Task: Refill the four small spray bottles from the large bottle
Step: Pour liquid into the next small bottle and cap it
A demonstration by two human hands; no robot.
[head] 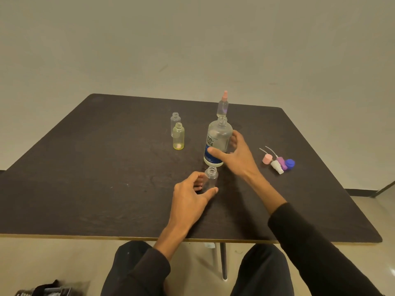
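The large clear bottle (219, 138) with a blue label stands uncapped near the table's middle. My right hand (236, 154) wraps its lower part, thumb on the label. Just in front stands an open small clear bottle (211, 177), held at its base by my left hand (192, 199). Two more open small bottles stand to the left: a clear one (175, 122) and a yellowish one (178, 136). Behind the large bottle stands a small bottle with a pink spray top (222, 105).
Spray heads lie in a cluster at the right of the dark table (96, 167): pink (267, 159), white (277, 167), purple (282, 163), beside a blue cap (290, 163). My knees show below the table's front edge. A dark bag (49, 290) lies on the floor at lower left.
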